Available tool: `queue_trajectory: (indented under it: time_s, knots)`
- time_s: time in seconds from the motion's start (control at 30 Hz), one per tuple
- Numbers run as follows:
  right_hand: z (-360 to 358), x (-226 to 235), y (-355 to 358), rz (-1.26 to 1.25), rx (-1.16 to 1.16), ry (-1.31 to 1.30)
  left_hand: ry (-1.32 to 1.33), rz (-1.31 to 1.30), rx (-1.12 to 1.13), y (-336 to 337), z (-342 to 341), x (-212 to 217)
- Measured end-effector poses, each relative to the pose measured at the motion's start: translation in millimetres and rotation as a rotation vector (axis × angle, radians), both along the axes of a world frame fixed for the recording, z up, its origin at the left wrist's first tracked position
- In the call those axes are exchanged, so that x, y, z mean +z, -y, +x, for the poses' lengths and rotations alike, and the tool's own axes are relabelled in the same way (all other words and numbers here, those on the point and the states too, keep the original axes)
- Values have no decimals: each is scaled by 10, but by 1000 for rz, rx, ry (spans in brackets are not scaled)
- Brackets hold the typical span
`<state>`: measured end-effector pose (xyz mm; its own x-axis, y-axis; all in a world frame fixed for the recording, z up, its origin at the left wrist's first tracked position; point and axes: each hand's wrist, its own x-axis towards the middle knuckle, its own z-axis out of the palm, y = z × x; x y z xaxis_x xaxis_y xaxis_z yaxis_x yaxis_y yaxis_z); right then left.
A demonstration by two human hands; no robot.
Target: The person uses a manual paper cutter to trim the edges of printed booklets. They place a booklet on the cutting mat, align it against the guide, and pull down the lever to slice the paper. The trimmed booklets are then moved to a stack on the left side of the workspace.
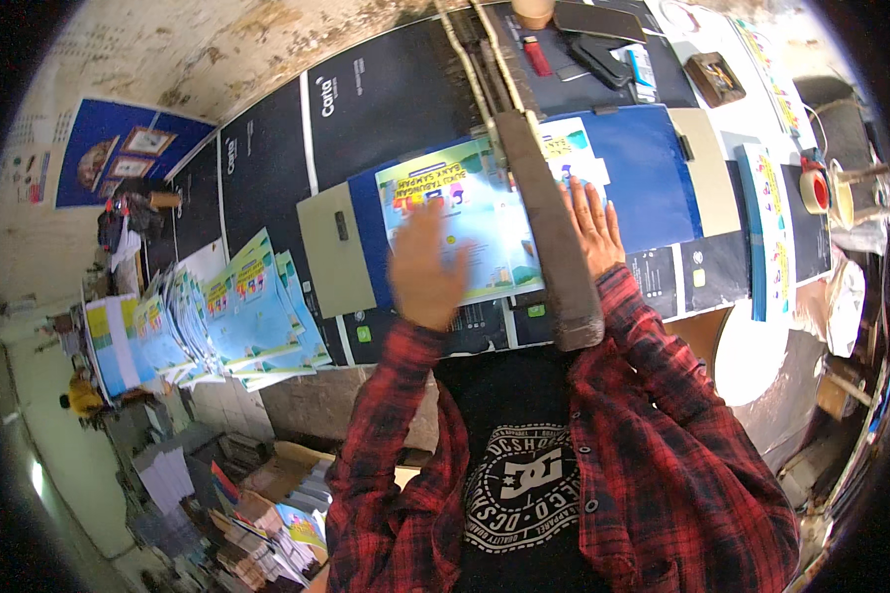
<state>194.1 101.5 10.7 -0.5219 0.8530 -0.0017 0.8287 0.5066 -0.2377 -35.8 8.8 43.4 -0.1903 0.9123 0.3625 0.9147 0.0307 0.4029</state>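
Note:
A printed light-blue and green cover sheet (483,259) lies on a blue board (643,168) and runs beneath a long dark bar (552,232). Left of the bar, my left hand (428,269) is over the sheet, smeared by motion. Its thumb stands apart from the fingers, and no object shows in it; whether it touches the paper I cannot tell. On the bar's other side my right hand (593,229) lies flat, fingers stretched out, at the sheet's right part and the blue board. The bar hides the middle of the sheet.
A fanned pile of printed covers (252,306) sits at the left table end. A neat stack of covers (769,232) stands at the right, near rolls of tape (814,191). A black phone (598,22), red lighter (537,56) and small wooden box (714,79) lie at the back.

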Motion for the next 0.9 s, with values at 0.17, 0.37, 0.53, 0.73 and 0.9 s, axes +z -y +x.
queue_trajectory:
  time_s: [0.17, 0.37, 0.53, 0.73, 0.9]
  knots:
    - [-24, 42, 35, 17, 29, 3, -140, -284, -90, 50, 439, -262]
    - [197, 29, -236, -7, 200, 113, -41, -243, -89, 38, 445, -335]
    - [-252, 2097, -305, -90, 147, -681, -72, -194, -47, 74, 459, -437]
    - [-687, 2272, 49, -35, 343, -162, -11, -161, -82, 24, 435, -349]
    - [-450, 1230, 500, 164, 249, -79, 18, -147, -64, 51, 470, -343]
